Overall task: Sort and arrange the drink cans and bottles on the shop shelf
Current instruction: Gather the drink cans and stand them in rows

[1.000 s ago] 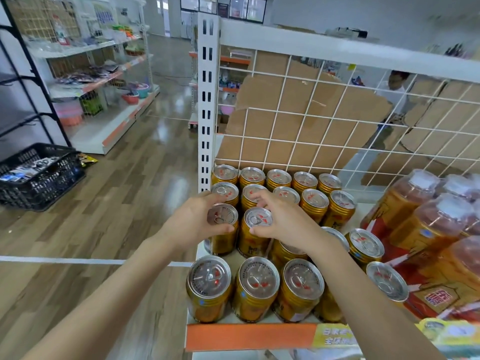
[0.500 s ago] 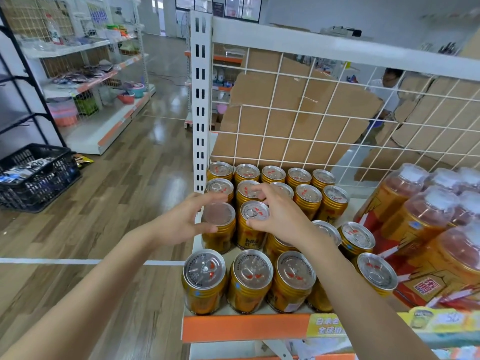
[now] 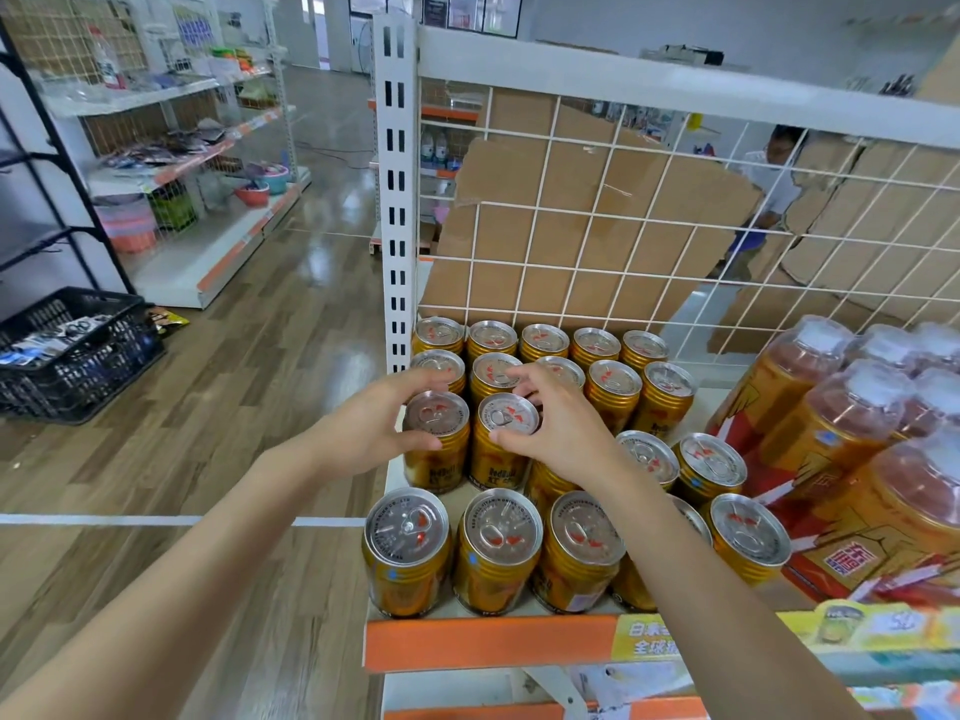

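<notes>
Left hand [image 3: 371, 433] curved round the top of the outer can [image 3: 435, 415]: thumb on the near side of the rim, fingers spread apart over the far side. Right hand [image 3: 563, 439] clamped on the inner can [image 3: 508, 419]: thumb against the near rim, fingers curled over the far rim.

Both gold cans upright and touching side by side, third row from the back, at the left edge of the shelf [image 3: 488, 644]. Resting on the board or lifted just clear of it: cannot tell.

Behind them, two back rows of cans [image 3: 597, 348], packed close against the wire mesh panel [image 3: 644, 236]. Near the orange front edge, a front row of cans [image 3: 501, 537], with more cans partly hidden under the right forearm.

At the right end of the shelf, shrink-wrapped packs of bottles [image 3: 836, 433], amber with white caps, well apart from the two held cans.

White slotted upright [image 3: 397, 200] at the back left corner of the shelf. Cardboard sheets [image 3: 571, 200] leaning behind the mesh, and a person in a white top [image 3: 769, 184] beyond them. Black plastic crate [image 3: 72, 356] on the wooden floor at far left, beside another shelving unit [image 3: 208, 163].
</notes>
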